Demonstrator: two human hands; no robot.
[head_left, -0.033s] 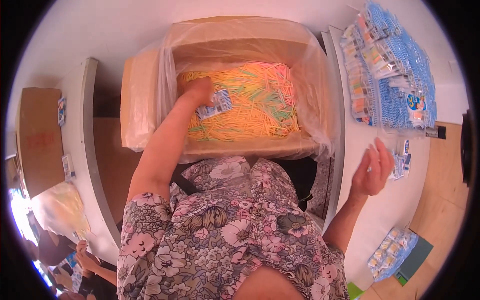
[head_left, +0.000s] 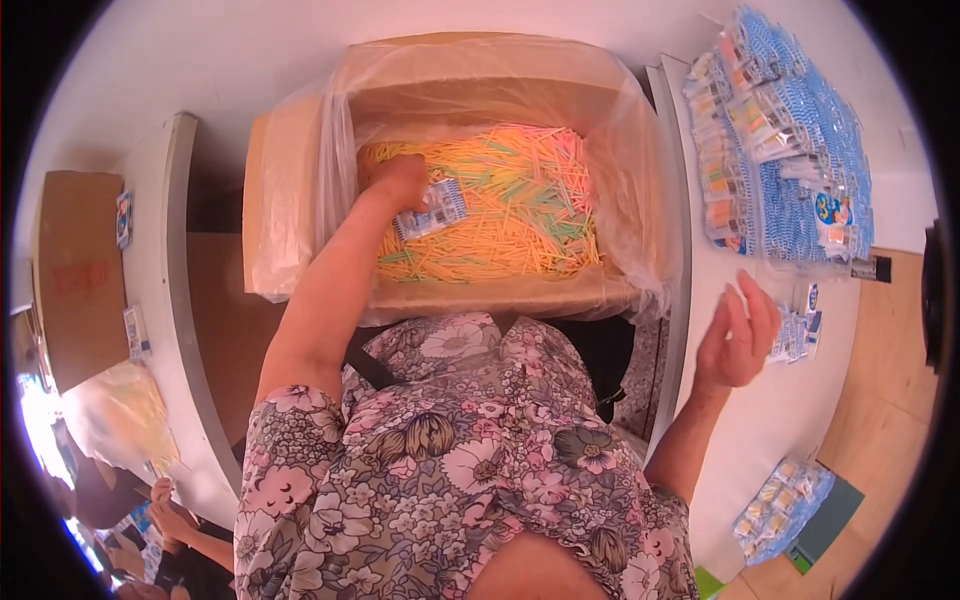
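My left hand (head_left: 402, 182) reaches into a cardboard box (head_left: 280, 200) lined with clear plastic. Its fingers are closed on the edge of a small blue-and-white packet (head_left: 440, 208), though the fingertips are partly hidden. Beneath the packet lies a mass of thin sticks (head_left: 500, 220) in yellow, orange, green and pink. Over the white table on the right, my right hand (head_left: 738, 335) hovers with its fingers apart and nothing in it. Just beyond that hand lie a few small blue-and-white packets (head_left: 793, 335).
A tall heap of blue-and-white packets (head_left: 790, 180) stands at the back right. Nearer, a bag of packets (head_left: 785, 510) sits by a dark green panel (head_left: 830, 515). On the left are a white partition (head_left: 180, 250), a brown carton (head_left: 80, 280) and another person's hand (head_left: 170, 512).
My right hand has shifted slightly to the left and its fingers have moved. My left hand and the packet have hardly moved.
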